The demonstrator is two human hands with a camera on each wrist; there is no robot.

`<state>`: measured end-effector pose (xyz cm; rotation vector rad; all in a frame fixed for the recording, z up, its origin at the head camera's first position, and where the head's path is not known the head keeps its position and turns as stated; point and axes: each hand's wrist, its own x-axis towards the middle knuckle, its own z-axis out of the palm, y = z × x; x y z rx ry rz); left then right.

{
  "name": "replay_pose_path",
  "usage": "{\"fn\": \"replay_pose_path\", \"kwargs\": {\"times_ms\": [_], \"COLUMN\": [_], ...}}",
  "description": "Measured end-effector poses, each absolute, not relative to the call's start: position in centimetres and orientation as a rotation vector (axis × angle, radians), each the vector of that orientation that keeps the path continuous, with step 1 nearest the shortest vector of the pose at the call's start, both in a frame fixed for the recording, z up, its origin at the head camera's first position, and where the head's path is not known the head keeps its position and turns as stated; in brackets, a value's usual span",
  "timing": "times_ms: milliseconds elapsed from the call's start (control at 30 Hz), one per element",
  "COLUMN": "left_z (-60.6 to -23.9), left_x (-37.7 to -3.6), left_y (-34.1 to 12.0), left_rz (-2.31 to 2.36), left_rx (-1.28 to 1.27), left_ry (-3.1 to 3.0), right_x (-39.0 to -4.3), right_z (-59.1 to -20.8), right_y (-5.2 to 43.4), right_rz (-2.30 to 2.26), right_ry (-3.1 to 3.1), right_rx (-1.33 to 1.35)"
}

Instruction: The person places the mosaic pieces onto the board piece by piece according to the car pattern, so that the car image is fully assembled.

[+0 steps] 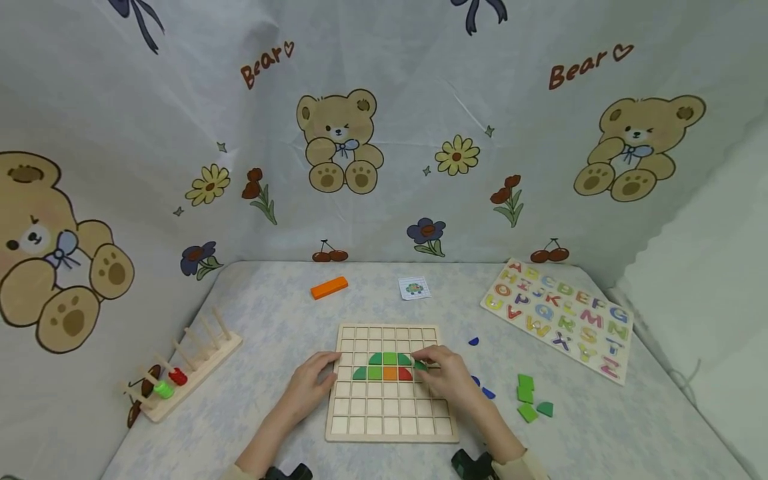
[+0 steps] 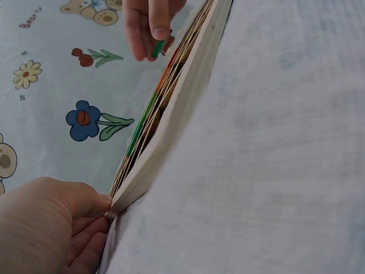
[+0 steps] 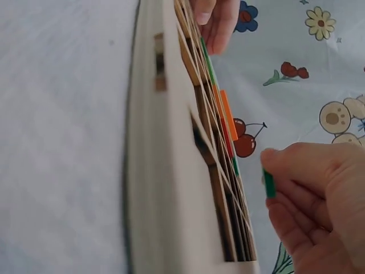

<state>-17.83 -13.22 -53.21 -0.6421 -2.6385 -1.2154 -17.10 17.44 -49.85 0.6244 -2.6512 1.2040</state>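
A wooden grid board (image 1: 357,407) lies on the table with several coloured tiles in its cells. Its upper tile row has a light green square (image 1: 389,359) between two dark green quarter-rounds. Below lie a dark green quarter-round (image 1: 360,374), a light green square, an orange square (image 1: 390,374) and a red quarter-round (image 1: 405,375). My right hand (image 1: 447,377) pinches a dark green quarter-round tile (image 3: 268,184) between thumb and fingers, over the board's right part, beside the red piece. My left hand (image 1: 309,387) touches the board's left edge with thumb and fingertips.
Right of the board lie blue pieces (image 1: 474,341), light green squares (image 1: 525,393) and a dark green piece (image 1: 545,409). An alphabet board (image 1: 558,320) sits far right. At the back are an orange block (image 1: 329,288) and a picture card (image 1: 415,288); a pegged rack (image 1: 198,377) stands left.
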Motion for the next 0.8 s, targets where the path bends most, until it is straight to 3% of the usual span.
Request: {"fn": "replay_pose_path", "kwargs": {"times_ms": [800], "left_z": [-53.2], "left_x": [-17.8], "left_y": [-13.1], "left_rz": [-1.221], "left_rx": [-0.613], "left_ry": [-2.66], "right_x": [-17.0], "right_z": [-51.1], "right_y": [17.8], "right_rz": [1.039], "right_ry": [-2.695], "right_rx": [0.702]}}
